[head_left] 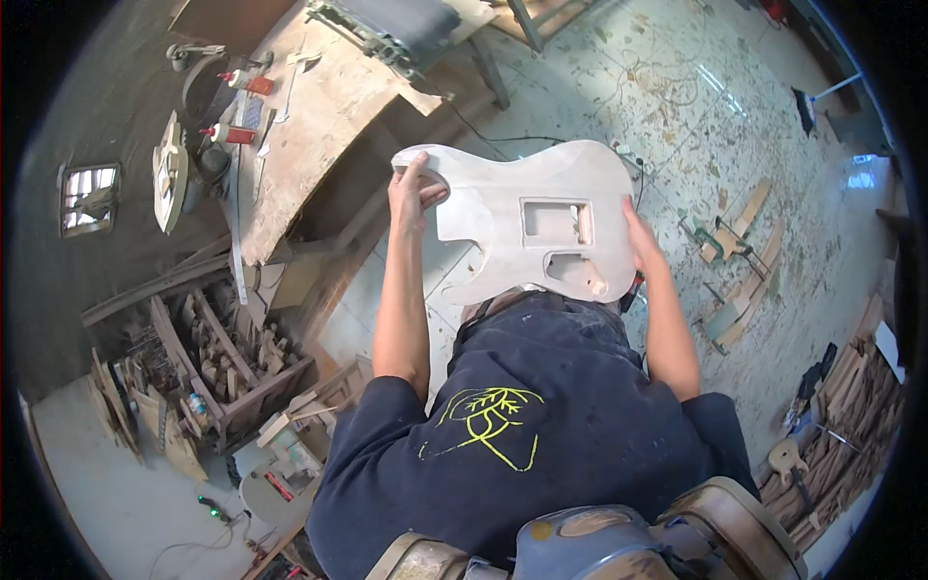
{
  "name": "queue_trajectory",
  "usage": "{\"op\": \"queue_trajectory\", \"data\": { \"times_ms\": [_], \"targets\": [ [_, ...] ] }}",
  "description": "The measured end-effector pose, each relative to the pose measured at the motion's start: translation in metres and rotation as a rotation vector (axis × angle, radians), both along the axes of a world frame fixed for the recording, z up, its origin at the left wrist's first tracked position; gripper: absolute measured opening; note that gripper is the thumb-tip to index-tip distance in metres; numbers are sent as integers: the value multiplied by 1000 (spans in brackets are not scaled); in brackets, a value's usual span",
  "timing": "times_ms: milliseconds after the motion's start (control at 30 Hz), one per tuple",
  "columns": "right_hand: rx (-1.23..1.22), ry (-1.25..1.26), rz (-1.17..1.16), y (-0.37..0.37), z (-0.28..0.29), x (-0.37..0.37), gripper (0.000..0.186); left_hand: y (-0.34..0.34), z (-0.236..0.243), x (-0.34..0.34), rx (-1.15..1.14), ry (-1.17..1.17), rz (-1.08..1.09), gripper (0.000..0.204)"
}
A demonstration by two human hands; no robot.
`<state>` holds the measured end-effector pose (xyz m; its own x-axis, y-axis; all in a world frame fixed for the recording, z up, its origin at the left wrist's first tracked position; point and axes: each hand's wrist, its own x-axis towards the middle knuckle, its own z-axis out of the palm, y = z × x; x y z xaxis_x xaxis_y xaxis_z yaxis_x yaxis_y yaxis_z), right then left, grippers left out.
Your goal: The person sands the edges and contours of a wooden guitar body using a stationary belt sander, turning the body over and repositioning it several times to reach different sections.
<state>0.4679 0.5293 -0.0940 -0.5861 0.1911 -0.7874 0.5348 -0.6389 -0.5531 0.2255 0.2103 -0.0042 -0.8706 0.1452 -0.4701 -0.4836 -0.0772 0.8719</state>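
Observation:
A pale, unfinished electric guitar body [483, 203] is held up in front of my waist, turned sideways. Its surface carries a rectangular cutout and, below that, a second rounded cavity. My left hand [414, 189] grips the upper horn at its left end, the thumb on top and the fingers curled round the edge. Against the rounded right end, my right hand [640, 236] presses from the side; its other fingers are partly hidden behind the wood.
A wooden workbench [319, 106] at the upper left carries a red-and-white bottle [232, 133] and a belt machine [387, 39]. A wooden rack of offcuts [232, 358] stands left. Clamped curved strips [749, 280] lie on the debris-strewn floor [619, 92]; a timber stack [851, 416] is at right.

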Motion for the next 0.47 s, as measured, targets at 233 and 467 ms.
{"op": "queue_trajectory", "data": {
  "times_ms": [233,467],
  "targets": [
    [-183,-10,472,34,-51,-7,64,1,-19,9,229,-53,163,48],
    [-848,257,490,20,-78,20,67,-1,-79,-13,141,126,451,42]
  ]
}}
